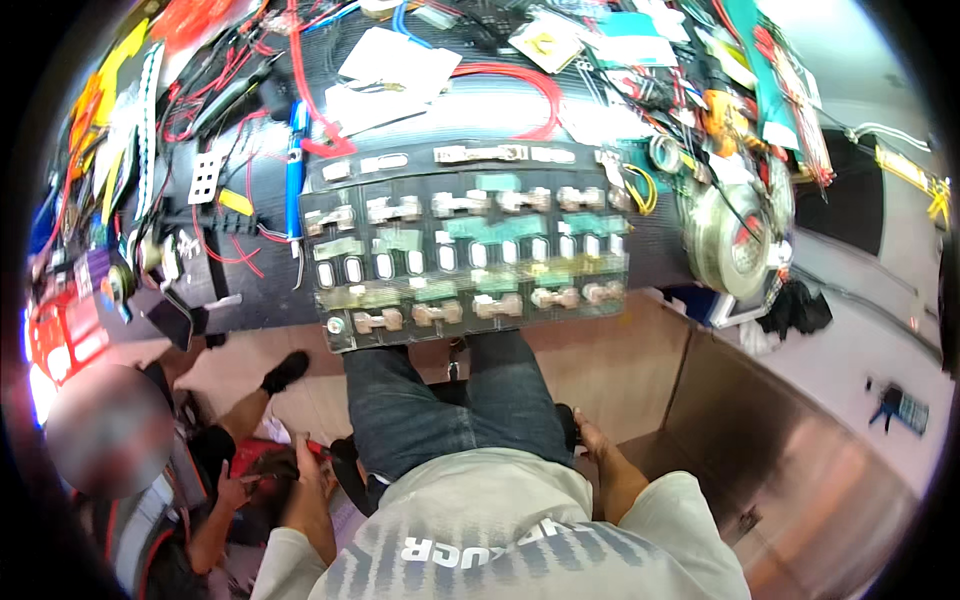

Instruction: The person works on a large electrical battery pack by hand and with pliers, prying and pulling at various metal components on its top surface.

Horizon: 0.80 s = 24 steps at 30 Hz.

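Note:
A dark rectangular panel (465, 250) lies at the near edge of the black worktop, its front edge over my lap. It carries rows of metal clip-like pieces (437, 313), white-rimmed slots and greenish patches, all slightly blurred. My left hand (306, 462) hangs low beside my left thigh, away from the panel. On the other side, my right hand (590, 437) is down beside my right thigh. Neither hand touches the panel. The fingers of both are too small and blurred to read. Left of the panel lies a blue pen-like tool (295, 165) with a bent metal tip.
Red wires (530, 85), white paper sheets (390, 75) and tools crowd the far worktop. A large reel (730, 235) stands at the right, near an orange-and-black tool (722, 115). Another person (150, 520) sits close at my left. A brown partition (770, 430) stands at my right.

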### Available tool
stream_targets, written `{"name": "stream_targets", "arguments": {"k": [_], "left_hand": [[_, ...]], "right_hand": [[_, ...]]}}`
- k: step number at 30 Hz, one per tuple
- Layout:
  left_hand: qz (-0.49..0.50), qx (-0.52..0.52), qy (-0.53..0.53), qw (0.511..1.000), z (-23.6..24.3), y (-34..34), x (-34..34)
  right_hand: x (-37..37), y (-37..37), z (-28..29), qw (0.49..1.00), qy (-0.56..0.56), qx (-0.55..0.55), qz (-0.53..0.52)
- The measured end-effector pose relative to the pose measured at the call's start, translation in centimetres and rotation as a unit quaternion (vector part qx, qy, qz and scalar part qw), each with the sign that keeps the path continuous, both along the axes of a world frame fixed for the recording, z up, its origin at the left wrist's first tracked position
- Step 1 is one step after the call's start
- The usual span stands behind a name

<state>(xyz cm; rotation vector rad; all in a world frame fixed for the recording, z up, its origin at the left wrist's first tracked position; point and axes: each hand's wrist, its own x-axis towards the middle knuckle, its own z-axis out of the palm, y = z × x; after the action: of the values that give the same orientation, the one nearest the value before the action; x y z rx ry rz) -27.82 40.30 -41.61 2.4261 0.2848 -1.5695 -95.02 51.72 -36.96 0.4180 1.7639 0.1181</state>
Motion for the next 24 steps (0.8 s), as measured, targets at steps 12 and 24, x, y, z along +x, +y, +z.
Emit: {"name": "stream_targets", "arguments": {"k": [12, 24], "left_hand": [[-0.054, 0.019, 0.031, 0.998, 0.2, -2.1, -2.9], [-0.106, -0.1, 0.077, 0.986, -1.7, -10.6, -2.0]], "right_hand": [[0.5, -4.5, -2.4, 0.997, 0.025, -0.075, 0.027], [-0.7, -7.1, -10.5, 0.866, 0.258, -0.384, 0.191]]}}
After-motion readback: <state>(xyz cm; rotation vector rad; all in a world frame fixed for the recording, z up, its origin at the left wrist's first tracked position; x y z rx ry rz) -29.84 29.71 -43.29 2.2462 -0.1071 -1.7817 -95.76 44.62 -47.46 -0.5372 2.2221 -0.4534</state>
